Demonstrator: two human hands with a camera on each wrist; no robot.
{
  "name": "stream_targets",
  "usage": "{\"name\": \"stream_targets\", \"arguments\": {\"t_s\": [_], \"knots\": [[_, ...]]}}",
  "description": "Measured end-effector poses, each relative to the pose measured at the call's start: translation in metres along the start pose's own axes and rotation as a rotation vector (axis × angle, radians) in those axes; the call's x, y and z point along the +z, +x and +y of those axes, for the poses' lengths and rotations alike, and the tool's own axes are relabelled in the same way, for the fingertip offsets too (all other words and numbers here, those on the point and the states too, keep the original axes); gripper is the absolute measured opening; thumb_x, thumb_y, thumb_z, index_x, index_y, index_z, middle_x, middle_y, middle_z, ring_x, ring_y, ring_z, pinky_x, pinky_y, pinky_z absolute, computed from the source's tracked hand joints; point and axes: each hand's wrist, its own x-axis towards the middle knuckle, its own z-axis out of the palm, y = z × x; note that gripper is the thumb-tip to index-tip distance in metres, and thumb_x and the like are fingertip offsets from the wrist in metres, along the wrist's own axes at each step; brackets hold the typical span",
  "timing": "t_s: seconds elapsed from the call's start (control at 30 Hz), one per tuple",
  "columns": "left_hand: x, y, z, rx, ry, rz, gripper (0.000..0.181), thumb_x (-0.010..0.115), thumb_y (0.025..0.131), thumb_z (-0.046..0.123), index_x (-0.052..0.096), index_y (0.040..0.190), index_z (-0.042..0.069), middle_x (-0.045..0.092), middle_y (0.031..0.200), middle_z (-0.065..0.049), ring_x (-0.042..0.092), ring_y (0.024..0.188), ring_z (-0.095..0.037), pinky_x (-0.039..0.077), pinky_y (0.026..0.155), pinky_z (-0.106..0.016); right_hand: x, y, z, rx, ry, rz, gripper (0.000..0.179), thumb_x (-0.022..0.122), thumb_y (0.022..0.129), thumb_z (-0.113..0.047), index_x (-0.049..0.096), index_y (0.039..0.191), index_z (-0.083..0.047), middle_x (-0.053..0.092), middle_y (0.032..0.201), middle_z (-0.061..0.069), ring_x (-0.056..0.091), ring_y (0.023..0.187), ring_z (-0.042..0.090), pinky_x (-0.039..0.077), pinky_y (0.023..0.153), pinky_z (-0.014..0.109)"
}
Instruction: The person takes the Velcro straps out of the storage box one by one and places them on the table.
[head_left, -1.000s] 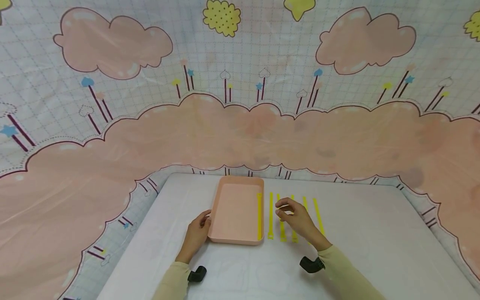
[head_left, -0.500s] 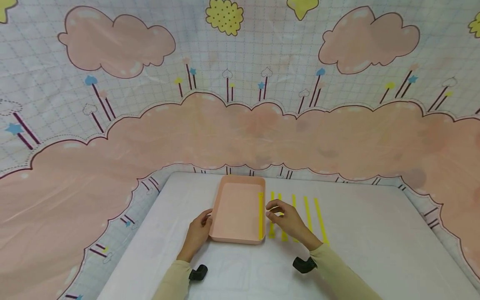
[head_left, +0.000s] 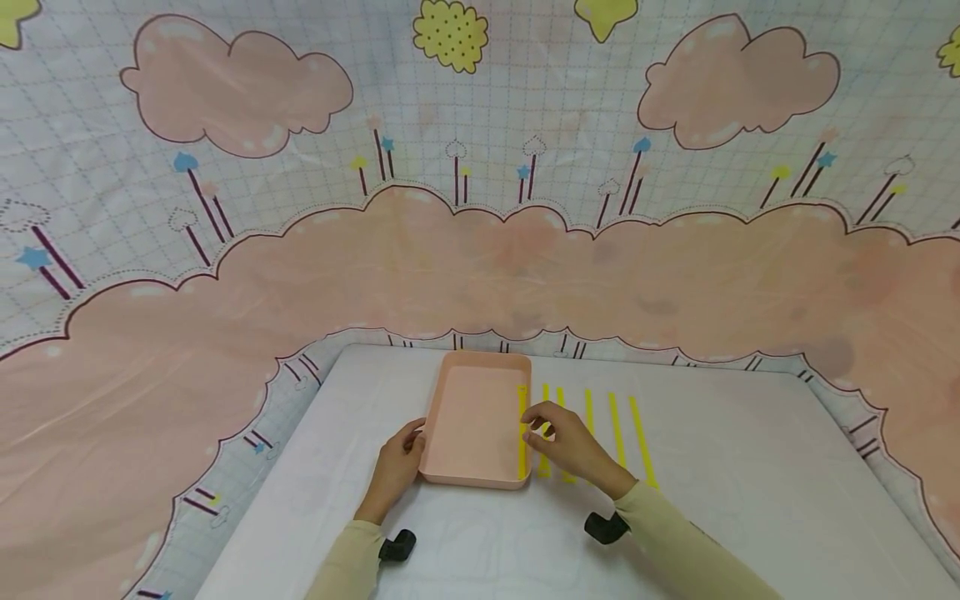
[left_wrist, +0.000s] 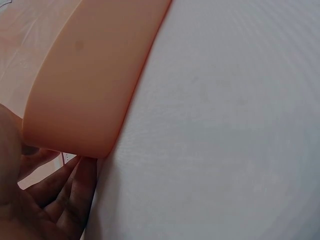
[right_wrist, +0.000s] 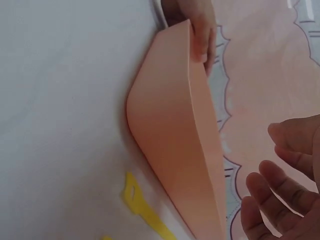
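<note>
A pink rectangular tray lies on the white table. My left hand holds its near left side; in the left wrist view the fingers touch the outer wall. Along the tray's right inner side lies a yellow cable strap. Several more yellow straps lie in a row on the table to the right, partly covered by my right hand. That hand hovers over the tray's right rim, fingers loosely bent and holding nothing. In the right wrist view, one strap shows a slotted wide end.
The white table extends right of the straps and in front of the tray. A patterned cloth with pink clouds hangs behind the table. A black wrist device sits by each sleeve.
My right hand has moved left, from above the row of straps to over the tray's right rim. The left hand stays at the tray; the head view has shifted slightly.
</note>
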Motion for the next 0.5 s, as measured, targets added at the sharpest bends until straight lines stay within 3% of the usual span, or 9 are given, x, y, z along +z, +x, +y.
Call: {"name": "stream_targets", "arguments": {"t_s": [0.2, 0.33, 0.5], "knots": [[-0.0005, -0.0013, 0.0028, -0.004, 0.004, 0.006, 0.035, 0.053, 0.099, 0.01, 0.06, 0.133, 0.008, 0.07, 0.116, -0.019, 0.068, 0.102, -0.027, 0.054, 0.086, -0.041, 0.0014, 0.0049, -0.0054, -0.023, -0.144, -0.079, 0.022, 0.069, 0.092, -0.017, 0.065, 0.112, -0.009, 0.065, 0.113, 0.0, 0.061, 0.103, 0.022, 0.052, 0.087, 0.039], [-0.0009, -0.0024, 0.0047, 0.004, 0.007, 0.009, 0.035, 0.053, 0.099, 0.009, 0.06, 0.133, 0.006, 0.07, 0.114, -0.02, 0.067, 0.1, -0.027, 0.054, 0.084, -0.041, 0.0015, 0.0074, -0.0079, -0.058, -0.221, -0.142, 0.021, 0.069, 0.092, -0.017, 0.065, 0.111, -0.009, 0.065, 0.116, 0.001, 0.063, 0.109, 0.027, 0.051, 0.092, 0.044], [-0.0008, -0.0018, 0.0037, -0.011, -0.001, 0.004, 0.035, 0.053, 0.099, 0.01, 0.06, 0.133, 0.008, 0.07, 0.115, -0.019, 0.067, 0.101, -0.026, 0.054, 0.085, -0.04, 0.002, 0.0101, -0.007, -0.085, -0.319, -0.214, 0.023, 0.07, 0.091, -0.017, 0.066, 0.113, -0.01, 0.064, 0.121, 0.002, 0.063, 0.111, 0.024, 0.052, 0.094, 0.042]]}}
